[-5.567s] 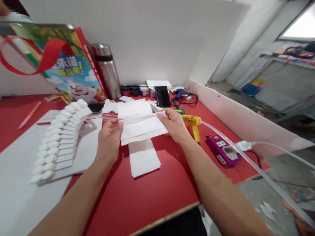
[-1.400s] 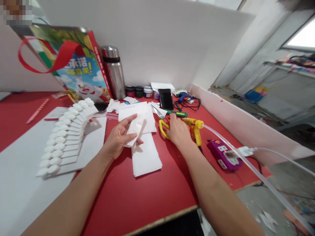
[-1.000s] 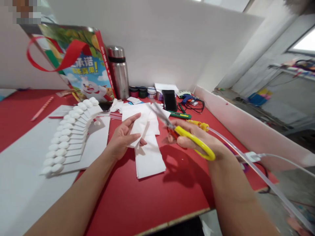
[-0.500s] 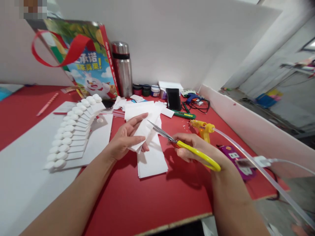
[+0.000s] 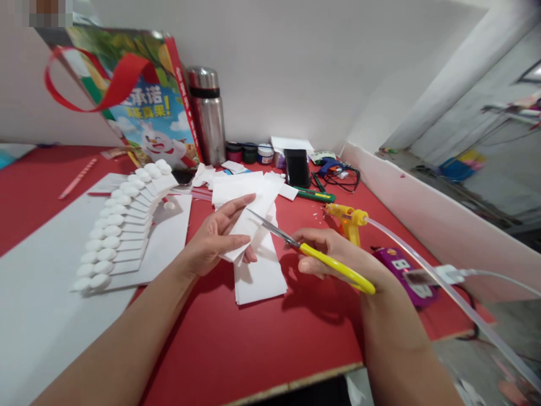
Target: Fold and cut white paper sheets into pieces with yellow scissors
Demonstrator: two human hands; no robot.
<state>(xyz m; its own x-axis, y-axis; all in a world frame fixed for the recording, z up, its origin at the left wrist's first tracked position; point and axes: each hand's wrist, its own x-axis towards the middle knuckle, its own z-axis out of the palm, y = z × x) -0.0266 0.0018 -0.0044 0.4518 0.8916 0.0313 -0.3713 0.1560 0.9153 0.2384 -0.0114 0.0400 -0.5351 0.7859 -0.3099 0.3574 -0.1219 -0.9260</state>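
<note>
Between the thumb and fingers of my left hand [image 5: 217, 237] is a folded piece of white paper [image 5: 243, 228]. My right hand [image 5: 323, 251] is closed around a pair of yellow-handled scissors [image 5: 333, 266]. Their metal blades point left, with the tip over the paper's right side; whether they touch it I cannot tell. Beneath the hands, white paper strips [image 5: 260, 279] lie on the red table [image 5: 236, 349]. Left of my left hand stands a curved fan of white strips [image 5: 131, 248], topped with rounded white pieces, on white board.
A yellow glue gun [image 5: 349, 220] with a long clear stick lies to the right, near a purple box [image 5: 401, 270] and a white plug. Behind are a green cutter [image 5: 315, 195], a black phone-like object [image 5: 297, 168], paint jars [image 5: 250, 153], a steel flask [image 5: 209, 118] and a printed bag [image 5: 156, 113].
The scissors' blades have come closer together, and their tip has shifted slightly left over the paper. My left hand keeps its hold. The whole view has shifted a little.
</note>
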